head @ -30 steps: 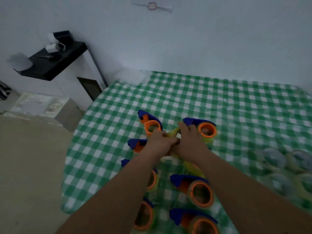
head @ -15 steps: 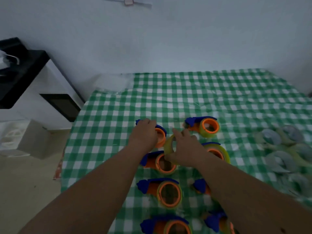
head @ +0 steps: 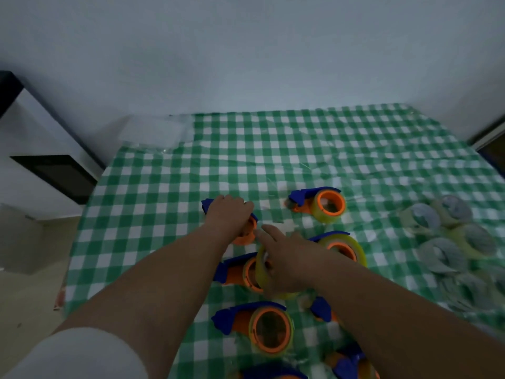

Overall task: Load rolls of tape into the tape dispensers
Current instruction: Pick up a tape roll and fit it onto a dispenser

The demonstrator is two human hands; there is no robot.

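Several blue-and-orange tape dispensers lie on the green checked tablecloth (head: 273, 149). My left hand (head: 229, 217) grips the far-left dispenser (head: 246, 233), covering most of it. My right hand (head: 287, 258) holds a yellowish roll of tape (head: 263, 269) upright, just right of that dispenser and in front of another dispenser (head: 235, 272); its forefinger points forward. Dispensers with tape on their orange hubs lie at the back (head: 322, 205), beside my right wrist (head: 341, 247) and near me (head: 262, 326). Loose rolls of tape (head: 437, 236) lie at the right.
A clear plastic bag (head: 153, 132) lies at the table's far left corner by the wall. A white cabinet with a dark opening (head: 54, 173) stands left of the table. The table's left edge drops to the floor.
The camera has swung right and tilted. My hands came apart: the left went onto the far-left dispenser, and the right carries the roll a little nearer to me.
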